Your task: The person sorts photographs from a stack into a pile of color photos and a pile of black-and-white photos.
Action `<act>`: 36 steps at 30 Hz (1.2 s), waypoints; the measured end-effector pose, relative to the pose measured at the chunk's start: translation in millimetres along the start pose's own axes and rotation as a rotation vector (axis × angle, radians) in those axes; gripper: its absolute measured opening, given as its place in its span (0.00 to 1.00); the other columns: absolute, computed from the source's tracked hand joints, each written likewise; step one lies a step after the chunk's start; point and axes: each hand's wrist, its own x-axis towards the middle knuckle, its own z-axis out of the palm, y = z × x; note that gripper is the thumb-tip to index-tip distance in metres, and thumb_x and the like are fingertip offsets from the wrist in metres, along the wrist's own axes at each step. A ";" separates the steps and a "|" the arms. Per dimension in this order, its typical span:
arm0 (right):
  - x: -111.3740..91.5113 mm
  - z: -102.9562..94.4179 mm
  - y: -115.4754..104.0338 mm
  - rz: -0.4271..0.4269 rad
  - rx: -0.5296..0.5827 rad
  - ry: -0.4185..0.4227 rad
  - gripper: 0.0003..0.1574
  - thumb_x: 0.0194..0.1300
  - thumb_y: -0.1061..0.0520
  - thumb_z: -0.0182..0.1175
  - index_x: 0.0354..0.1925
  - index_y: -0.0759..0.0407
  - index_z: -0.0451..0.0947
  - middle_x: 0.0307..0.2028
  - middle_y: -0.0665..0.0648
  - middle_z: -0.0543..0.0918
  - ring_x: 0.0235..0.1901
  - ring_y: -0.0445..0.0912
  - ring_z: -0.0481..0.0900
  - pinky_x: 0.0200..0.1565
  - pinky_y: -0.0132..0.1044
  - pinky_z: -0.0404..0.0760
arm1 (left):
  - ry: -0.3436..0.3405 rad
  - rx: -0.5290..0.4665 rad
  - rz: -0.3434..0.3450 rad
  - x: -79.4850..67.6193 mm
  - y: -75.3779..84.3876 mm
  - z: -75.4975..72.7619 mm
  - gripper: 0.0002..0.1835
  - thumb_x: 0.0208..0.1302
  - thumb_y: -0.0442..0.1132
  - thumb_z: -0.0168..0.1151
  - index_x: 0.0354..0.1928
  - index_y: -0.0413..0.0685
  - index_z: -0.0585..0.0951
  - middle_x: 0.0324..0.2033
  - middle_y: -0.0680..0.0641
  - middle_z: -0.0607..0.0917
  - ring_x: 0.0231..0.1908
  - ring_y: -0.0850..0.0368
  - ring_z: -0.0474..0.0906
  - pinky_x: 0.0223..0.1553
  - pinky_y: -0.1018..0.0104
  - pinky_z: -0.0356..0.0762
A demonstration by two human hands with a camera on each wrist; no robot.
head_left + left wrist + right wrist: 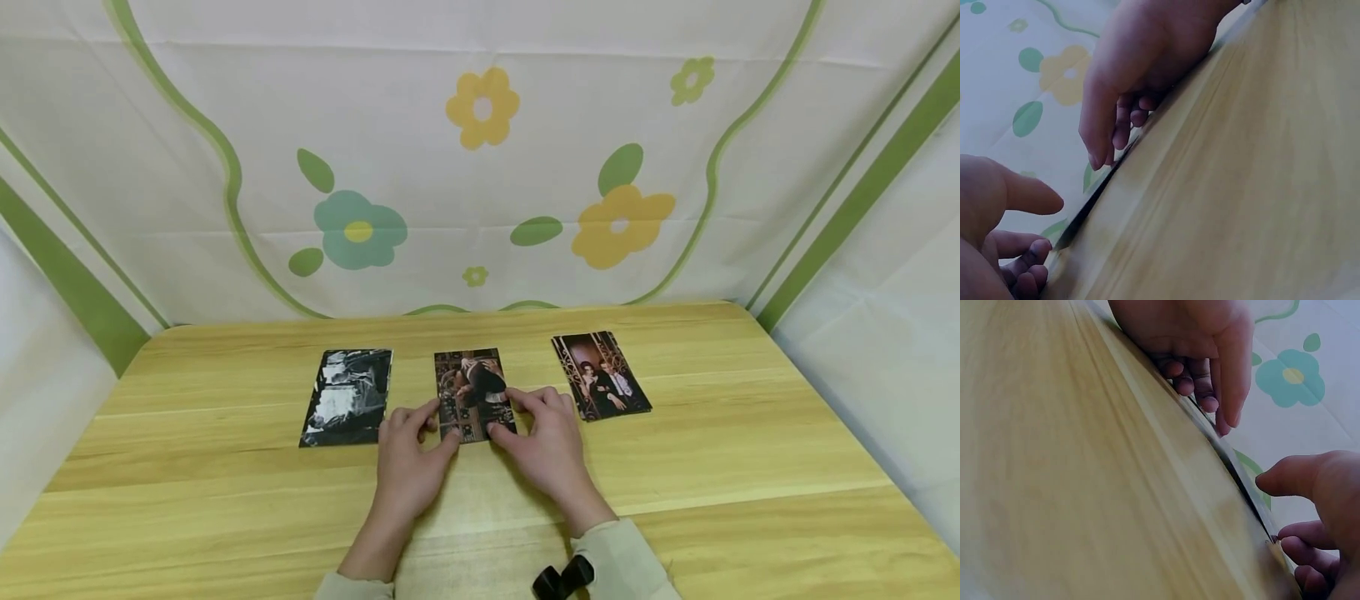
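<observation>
In the head view, a dark photo card point(472, 392) lies flat on the table between both hands; whether more cards lie beneath it, I cannot tell. My left hand point(411, 458) holds its left side, with the index finger at the left edge and the thumb at the lower left corner. On the opposite side my right hand point(546, 437) holds it likewise, index finger at the right edge and thumb near the lower right corner. Both wrist views show the hands low over the wood, other fingers curled, and the card only as a thin dark edge point(1244, 481).
To the left lies a stack of photo cards topped by a black-and-white picture point(348, 400). Another stack point(602, 377), slightly turned, lies to the right. A wooden table point(225, 517) meets a flower-printed cloth point(420, 142) at the back. A black object point(562, 577) sits by the right sleeve.
</observation>
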 end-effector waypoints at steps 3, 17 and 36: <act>-0.1 -0.4 0.1 -0.005 0.000 0.000 0.38 0.58 0.47 0.79 0.66 0.53 0.85 0.46 0.53 0.80 0.46 0.47 0.68 0.47 0.39 0.66 | 0.026 -0.020 0.002 -0.8 0.1 1.0 0.30 0.65 0.37 0.73 0.69 0.43 0.82 0.46 0.45 0.82 0.44 0.55 0.67 0.46 0.62 0.65; -0.7 1.1 0.1 0.001 -0.007 0.020 0.38 0.56 0.47 0.79 0.65 0.51 0.84 0.50 0.54 0.81 0.51 0.49 0.71 0.53 0.44 0.71 | 0.093 -0.094 -0.009 -2.6 1.0 3.5 0.30 0.62 0.31 0.76 0.67 0.47 0.83 0.45 0.46 0.90 0.40 0.56 0.72 0.44 0.64 0.68; 1.3 -9.7 -12.2 0.003 0.295 0.052 0.31 0.66 0.58 0.73 0.67 0.52 0.83 0.48 0.54 0.84 0.47 0.47 0.79 0.52 0.40 0.80 | 0.008 -0.243 0.007 -1.0 7.2 -10.1 0.29 0.70 0.33 0.70 0.72 0.42 0.79 0.52 0.40 0.87 0.46 0.53 0.77 0.48 0.68 0.77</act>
